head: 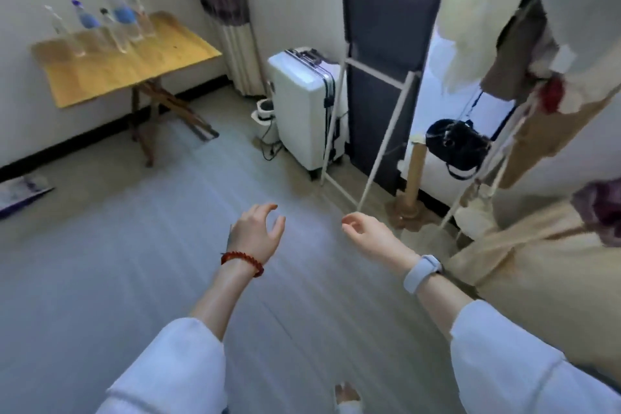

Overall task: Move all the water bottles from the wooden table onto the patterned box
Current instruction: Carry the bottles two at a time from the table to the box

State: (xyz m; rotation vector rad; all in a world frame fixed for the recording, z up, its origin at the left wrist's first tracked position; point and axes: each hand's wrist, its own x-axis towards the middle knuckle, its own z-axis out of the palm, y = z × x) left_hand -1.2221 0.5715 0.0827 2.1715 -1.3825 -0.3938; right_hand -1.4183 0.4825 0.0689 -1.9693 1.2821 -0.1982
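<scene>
A person is standing in a small room, both bare hands reaching out over a grey plank floor [134, 262] and neither one holding anything. The left hand [257, 233] is hanging palm down with its grip loose, fingers spread and curled around nothing, a red bead bracelet [242, 261] circling the wrist. The right hand [364, 233] is hovering just beside it with a half-closed, empty grip, thumb and forefinger nearly meeting, and a pale watch band [421, 274] is wrapping that wrist. White sleeves [174, 370] are covering both forearms. The water bottles [107, 22], five clear plastic ones by the look of the blurred frame, some with blue labels, are standing upright in a rough row along the back edge of the wooden bench [134, 60], well apart from both hands, at the upper left against the white wall. The bench is resting on crossed folding legs. A flat patterned object [20, 193] is lying on the floor at the left edge, too blurred to identify. A white suitcase [302, 111] is standing upright near a striped curtain [225, 10], with a white-framed clothes rack [369, 144] beside it and garments hanging at the right.
</scene>
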